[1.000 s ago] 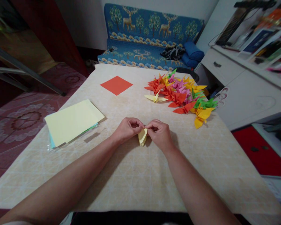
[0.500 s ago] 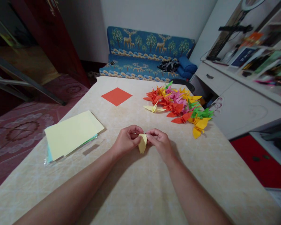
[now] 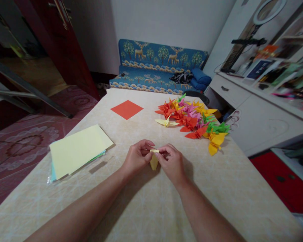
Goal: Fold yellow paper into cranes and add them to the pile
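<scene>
A small piece of folded yellow paper (image 3: pixel 154 162) is pinched between my two hands above the near middle of the table, its narrow end pointing toward me. My left hand (image 3: pixel 139 155) grips its upper left edge with thumb and fingers. On the other side, my right hand (image 3: pixel 172 162) is closed on the upper right edge, the thumb lying across the top of the paper. The fingers partly hide the fold. Beyond my hands lies a pale yellow paper crane (image 3: pixel 167 123) with its wings spread.
A heap of red, pink, orange and green paper cranes (image 3: pixel 189 116) covers the table's far right. An orange-red paper square (image 3: pixel 127 109) lies flat at the back left. Nearer on the left is a stack of pale yellow sheets (image 3: pixel 80 151). A blue sofa (image 3: pixel 151 69) stands behind the table (image 3: pixel 156 208).
The whole view has tilted up slightly, so everything sits lower. My right thumb has moved inward over the top of the folded yellow paper, which both hands still hold.
</scene>
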Demonstrator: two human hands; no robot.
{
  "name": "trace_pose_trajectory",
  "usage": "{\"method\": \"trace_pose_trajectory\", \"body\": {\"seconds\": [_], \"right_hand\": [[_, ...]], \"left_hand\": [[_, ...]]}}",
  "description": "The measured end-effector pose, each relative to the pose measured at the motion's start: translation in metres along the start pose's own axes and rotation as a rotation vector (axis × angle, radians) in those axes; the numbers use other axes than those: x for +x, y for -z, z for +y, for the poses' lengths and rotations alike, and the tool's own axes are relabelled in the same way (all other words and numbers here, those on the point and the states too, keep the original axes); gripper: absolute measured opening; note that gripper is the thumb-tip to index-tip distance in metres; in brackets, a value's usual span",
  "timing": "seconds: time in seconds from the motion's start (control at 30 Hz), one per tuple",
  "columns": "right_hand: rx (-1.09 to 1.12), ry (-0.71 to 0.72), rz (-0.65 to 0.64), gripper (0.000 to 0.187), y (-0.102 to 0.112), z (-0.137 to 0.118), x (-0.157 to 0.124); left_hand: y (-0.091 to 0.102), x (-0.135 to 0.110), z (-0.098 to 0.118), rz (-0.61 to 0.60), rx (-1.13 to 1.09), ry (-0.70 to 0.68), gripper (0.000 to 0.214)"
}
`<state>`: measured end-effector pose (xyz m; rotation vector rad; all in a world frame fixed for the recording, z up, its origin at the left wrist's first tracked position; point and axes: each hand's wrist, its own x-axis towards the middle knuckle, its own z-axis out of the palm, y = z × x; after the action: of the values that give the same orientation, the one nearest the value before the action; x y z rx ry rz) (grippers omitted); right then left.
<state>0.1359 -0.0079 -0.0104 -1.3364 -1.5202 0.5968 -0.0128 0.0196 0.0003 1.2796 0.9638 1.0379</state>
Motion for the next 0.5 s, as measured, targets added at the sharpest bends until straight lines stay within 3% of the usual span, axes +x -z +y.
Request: {"method": "trace_pose_trajectory", "body": {"seconds": [0.23,0.4,0.5], "right_hand": [[0.354,-0.317,-0.084,0.014,0.008,-0.003,0.003],[0.497,-0.400,-0.160,0.020,0.008,-0.006,0.003],[0.471,-0.433,-0.236,0.021,0.007,-0.010,0.002]], "left_hand": [[0.006,0.004,0.000,-0.083,-0.081,0.117,0.029],[0.011,0.003,0.006,-0.098,-0.053,0.129,0.023],[0.010,0.003,0.007,-0.097,-0.006,0.102,0.023]]}}
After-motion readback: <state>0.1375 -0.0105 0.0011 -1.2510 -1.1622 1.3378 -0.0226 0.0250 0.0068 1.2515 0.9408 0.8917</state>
